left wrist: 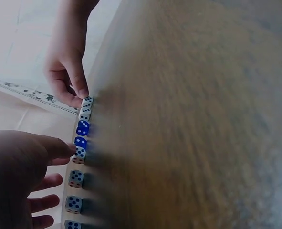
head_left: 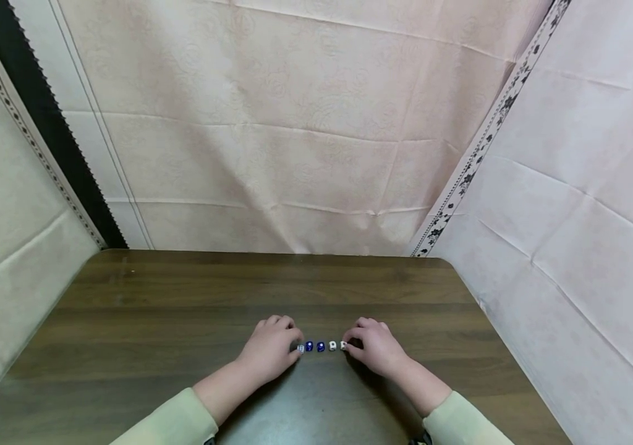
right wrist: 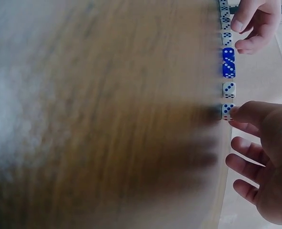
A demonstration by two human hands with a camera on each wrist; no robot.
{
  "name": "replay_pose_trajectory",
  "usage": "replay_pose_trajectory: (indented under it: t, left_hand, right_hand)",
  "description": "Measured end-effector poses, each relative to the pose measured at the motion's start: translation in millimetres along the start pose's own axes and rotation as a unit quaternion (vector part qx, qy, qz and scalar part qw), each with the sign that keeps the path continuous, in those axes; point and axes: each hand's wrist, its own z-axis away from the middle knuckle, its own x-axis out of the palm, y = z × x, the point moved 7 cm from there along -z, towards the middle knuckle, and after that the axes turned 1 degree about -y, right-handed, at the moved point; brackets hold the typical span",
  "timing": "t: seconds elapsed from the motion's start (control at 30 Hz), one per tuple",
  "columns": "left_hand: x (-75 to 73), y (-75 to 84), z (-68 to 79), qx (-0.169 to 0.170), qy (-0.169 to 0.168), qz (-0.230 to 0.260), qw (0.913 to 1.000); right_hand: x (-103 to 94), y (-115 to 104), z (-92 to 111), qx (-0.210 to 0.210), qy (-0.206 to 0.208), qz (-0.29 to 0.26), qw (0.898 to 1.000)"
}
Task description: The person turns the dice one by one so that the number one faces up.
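A row of small dice runs across the wooden table. Two are blue, one blue die (head_left: 309, 346) beside another blue die (head_left: 321, 347). My left hand (head_left: 273, 347) pinches a white die (left wrist: 78, 155) with blue pips, just left of the blue pair. Further white dice, such as this white die (left wrist: 73, 204), lie along the left hand's side; in the head view that hand hides them. At the row's right end my right hand (head_left: 376, 348) pinches a white die (right wrist: 228, 111) between thumb and index finger. Another white die (head_left: 332, 346) stands between it and the blue pair.
The brown wooden table (head_left: 194, 290) has rounded far corners. Behind it hangs a pale creased cloth (head_left: 305, 154). More light cloth (head_left: 589, 185) with a black floral border lines the right side, and a similar cloth (head_left: 10, 247) lines the left.
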Motion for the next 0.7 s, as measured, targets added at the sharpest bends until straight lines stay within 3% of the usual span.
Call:
replay_pose_trajectory:
  t: [0.7]
  left_hand:
    - [6.8, -0.1, -4.3, -0.001, 0.002, -0.043, 0.9991]
  right_hand:
    - [-1.0, -0.4, 0.5, -0.015, 0.016, 0.006, 1.000]
